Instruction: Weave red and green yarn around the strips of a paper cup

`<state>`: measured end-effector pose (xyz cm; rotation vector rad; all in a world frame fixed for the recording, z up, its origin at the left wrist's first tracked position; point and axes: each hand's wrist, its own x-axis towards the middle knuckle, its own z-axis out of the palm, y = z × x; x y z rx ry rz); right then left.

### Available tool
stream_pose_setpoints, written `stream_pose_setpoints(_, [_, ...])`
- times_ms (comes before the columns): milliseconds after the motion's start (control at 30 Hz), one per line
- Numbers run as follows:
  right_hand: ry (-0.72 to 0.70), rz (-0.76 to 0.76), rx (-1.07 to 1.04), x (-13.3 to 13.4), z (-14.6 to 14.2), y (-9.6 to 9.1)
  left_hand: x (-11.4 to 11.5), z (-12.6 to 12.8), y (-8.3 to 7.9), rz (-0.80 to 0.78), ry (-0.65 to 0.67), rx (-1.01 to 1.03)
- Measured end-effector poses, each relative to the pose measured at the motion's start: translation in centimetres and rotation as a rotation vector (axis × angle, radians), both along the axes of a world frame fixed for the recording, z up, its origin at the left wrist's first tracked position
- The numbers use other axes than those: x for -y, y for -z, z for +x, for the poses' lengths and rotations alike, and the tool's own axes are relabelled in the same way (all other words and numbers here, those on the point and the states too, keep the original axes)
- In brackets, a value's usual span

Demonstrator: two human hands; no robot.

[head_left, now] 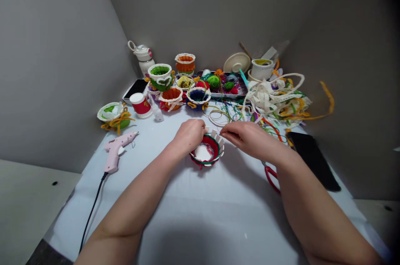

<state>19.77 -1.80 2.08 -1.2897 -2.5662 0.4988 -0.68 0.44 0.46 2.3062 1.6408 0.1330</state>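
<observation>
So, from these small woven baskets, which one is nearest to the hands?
The red and green basket, between the left hand and right hand. The other baskets, such as the blue one, stand grouped further back.

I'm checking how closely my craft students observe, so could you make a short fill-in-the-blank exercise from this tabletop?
1. The left hand rests over the rim of the small woven basket, whose wall shows red and ____ yarn.
2. The pink hot glue gun lies to the ____ of the basket.
3. The red-handled scissors are partly hidden by the ____ forearm.
4. Balls of yarn sit in a metal ____ behind the basket.

Missing words: green; left; right; tray.
</observation>
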Motion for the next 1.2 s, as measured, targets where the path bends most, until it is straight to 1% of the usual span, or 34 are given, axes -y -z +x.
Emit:
stream_pose_setpoints(100, [0.003,0.067,-0.028,0.4,-0.4,-0.1,0.1,0.1,-0.2,-0.001,0.004,-0.016])
stream_pose_setpoints(167, [0.003,0.075,-0.049,0.6,-0.7,-0.1,0.2,0.2,-0.3,-0.006,0.006,-0.024])
stream_pose_setpoints(367, [-0.02,0.008,-0.066,1.4,-1.6,-0.4,0.4,0.2,-0.6,-0.022,0.009,-0.031])
stream_pose_setpoints(500, [-0.006,-0.092,-0.038,1.7,-1.9,-0.6,0.4,0.1,-0.5,-0.013,0.013,-0.032])
stream_pose_setpoints(633, [0.023,-0.149,0.005,1.5,-1.5,-0.4,0.4,0.1,-0.4,0.0,0.008,-0.031])
stream_pose_setpoints(767, [0.094,-0.104,0.058,0.9,-0.7,0.0,0.4,0.1,-0.3,0.003,0.006,-0.026])
stream_pose_setpoints(933, [0.04,-0.036,0.092,0.3,0.3,0.1,0.4,0.2,-0.4,-0.008,-0.001,-0.014])
stream_pose_setpoints(1200, [0.022,-0.081,0.135,-0.2,0.7,0.4,0.4,0.1,-0.7,-0.028,-0.011,0.029])
